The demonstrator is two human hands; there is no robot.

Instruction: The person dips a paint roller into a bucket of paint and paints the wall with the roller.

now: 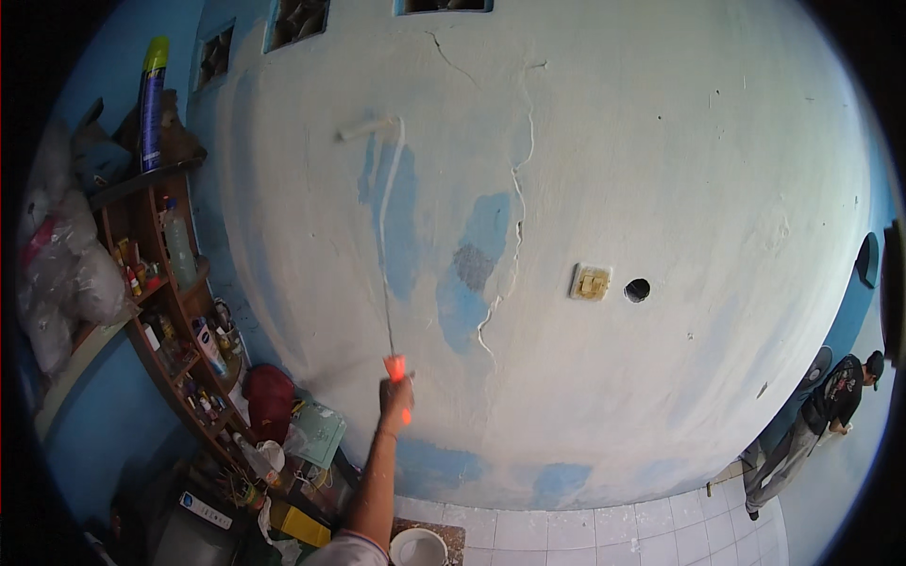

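We face a whitish wall (679, 170) with blue patches showing through, a long crack (518, 231) running just left of the switch plate (591, 282) (our landmark, with a round hole (638, 291) beside it). Left of the plate and lower, our left hand (396, 394) is clamped around the orange handle (394, 366) of a paint roller (383, 222). Its sleeve (368, 129) sits above the plate's level, blurred, so we can't be sure it touches the wall. Below-left of the plate stands a white bucket (419, 531); far left, a crowded wooden shelf (159, 380); lower right, another person (829, 410).
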